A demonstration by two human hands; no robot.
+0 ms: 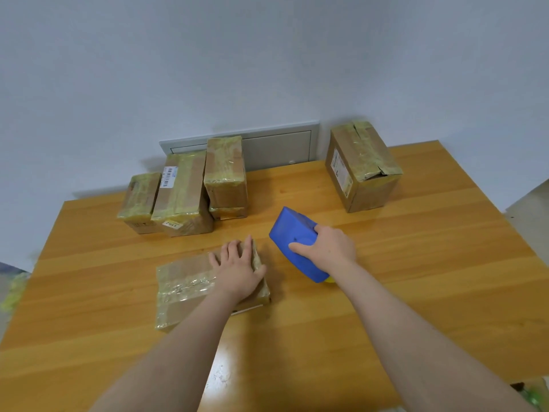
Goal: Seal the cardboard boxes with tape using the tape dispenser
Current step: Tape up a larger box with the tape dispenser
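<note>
Cardboard boxes (181,188) along the desk's (416,278) far edge look taped already; we judge the flat box (184,289) toward the front edge unfinished. Our left grip (237,270) presses flat on it, fingers straight; our right grip (329,249) clamps round the blue tape dispenser (292,233) just beside it.

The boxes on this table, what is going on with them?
A person is taping up a low box: the left hand lies flat on it, at the front of the wooden table, and tape already crosses it. The right hand grips a blue tape dispenser just right of the box, apart from it. At the back stand other taped boxes.
</note>
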